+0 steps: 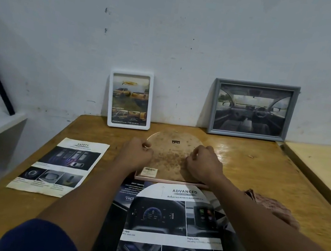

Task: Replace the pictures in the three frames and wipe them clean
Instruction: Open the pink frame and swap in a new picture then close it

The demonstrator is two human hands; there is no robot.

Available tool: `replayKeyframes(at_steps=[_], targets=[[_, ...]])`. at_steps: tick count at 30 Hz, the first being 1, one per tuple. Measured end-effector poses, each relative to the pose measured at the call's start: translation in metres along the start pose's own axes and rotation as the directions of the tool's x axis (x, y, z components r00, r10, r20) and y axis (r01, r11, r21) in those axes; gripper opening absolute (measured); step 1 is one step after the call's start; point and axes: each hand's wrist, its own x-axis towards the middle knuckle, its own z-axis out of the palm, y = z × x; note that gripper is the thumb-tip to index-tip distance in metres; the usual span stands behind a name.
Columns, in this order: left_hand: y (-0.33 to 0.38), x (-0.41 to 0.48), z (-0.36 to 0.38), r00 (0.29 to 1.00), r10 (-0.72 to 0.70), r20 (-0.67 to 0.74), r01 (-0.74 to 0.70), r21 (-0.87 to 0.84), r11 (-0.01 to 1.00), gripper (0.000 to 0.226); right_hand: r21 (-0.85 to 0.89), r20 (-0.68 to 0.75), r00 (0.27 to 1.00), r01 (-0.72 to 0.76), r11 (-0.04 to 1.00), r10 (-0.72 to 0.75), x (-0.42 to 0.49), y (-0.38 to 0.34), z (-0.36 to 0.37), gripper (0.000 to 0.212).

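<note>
**Arched frame face down, both hands at its rim**

Arched frame [171, 157] lies flat on the wooden table [252, 162], back board up and stained. Its long axis runs from the person toward the wall, with the rounded end pointing at the wall and the straight base nearest the person. A barcode label [149, 171] sits at its near left corner.

Left hand [137, 153]: fingers curled, pinching the frame's left rim. Right hand [203, 166]: fingers curled, gripping the right edge.

Beyond the arched frame, a white frame [129, 100] on the left and a grey frame [253, 109] on the right lean upright on the wall. SAFETY sheet [59, 166] lies to its left, an arch-cut ADVANCED sheet [172, 225] just below its base, and a cloth [271, 206] to its right.
</note>
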Motion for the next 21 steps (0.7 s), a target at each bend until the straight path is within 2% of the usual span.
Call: replayKeyframes(at_steps=[5,8,11,15,18,21], targets=[[-0.002,0.003,0.007,0.999,0.043,0.023,-0.044,0.074,0.996,0.039,-0.053,0.002,1.0,0.012,0.999,-0.011,0.004,0.002,0.004,0.048],[-0.003,0.007,0.013,0.99,0.139,0.0,-0.135,0.225,0.965,0.043,-0.067,-0.027,0.999,0.042,0.997,-0.044,0.011,0.003,0.006,0.054],[-0.006,0.015,0.019,0.973,0.226,0.051,-0.23,0.322,0.918,0.052,-0.092,0.041,0.993,0.113,0.989,-0.11,0.02,0.006,0.009,0.052],[-0.013,0.026,0.029,0.962,0.22,0.16,-0.259,0.298,0.919,0.059,-0.119,0.088,0.986,0.151,0.981,-0.141,0.028,0.01,0.017,0.051],[-0.019,0.03,0.037,0.967,0.229,0.111,-0.249,0.229,0.941,0.059,-0.157,0.071,0.986,0.161,0.974,-0.152,0.032,0.011,0.016,0.054],[-0.021,0.033,0.037,0.967,0.231,0.109,-0.252,0.255,0.934,0.057,-0.192,0.052,0.985,0.169,0.967,-0.162,0.037,0.01,0.015,0.058]])
